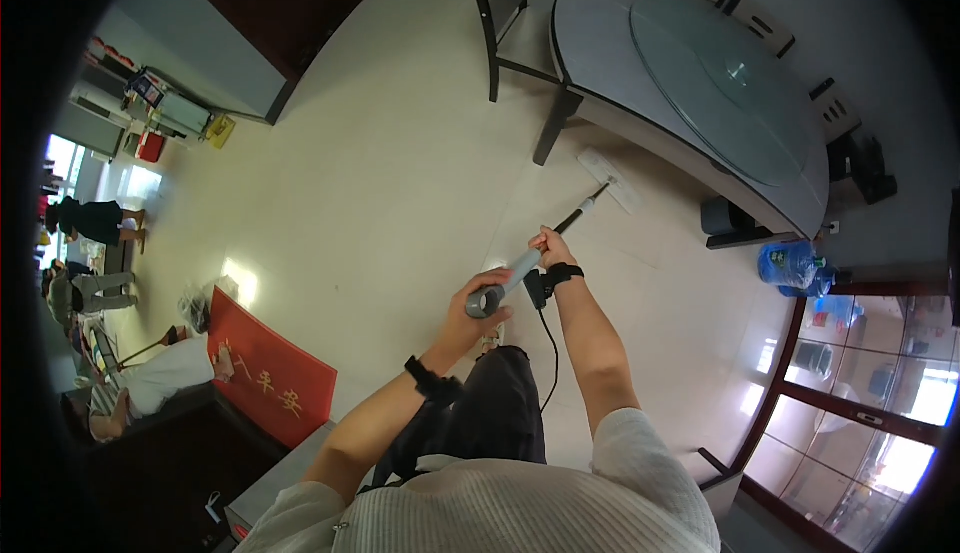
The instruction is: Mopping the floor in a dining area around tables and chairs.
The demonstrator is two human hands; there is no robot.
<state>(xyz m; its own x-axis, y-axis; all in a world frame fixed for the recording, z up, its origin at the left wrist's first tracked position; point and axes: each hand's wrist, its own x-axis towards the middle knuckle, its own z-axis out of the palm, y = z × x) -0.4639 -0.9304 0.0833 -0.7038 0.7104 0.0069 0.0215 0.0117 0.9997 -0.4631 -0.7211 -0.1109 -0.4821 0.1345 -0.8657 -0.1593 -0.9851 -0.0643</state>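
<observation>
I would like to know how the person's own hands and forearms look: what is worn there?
The left hand and right hand are ungloved. Black straps circle both wrists; at the right wrist, a thin black cable trails from a small black box. Pale grey sleeves are short.

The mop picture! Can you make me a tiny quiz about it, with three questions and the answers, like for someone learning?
1. Pick one: the left hand and right hand both hold the mop. Which is nearer its flat head? A) left B) right
2. True or false: the flat head is up on the table.
3. Fill in the colour: the big bottles on the right are ____.

Key: 1. B. 2. False; it is down on the floor. 3. Blue.
</observation>
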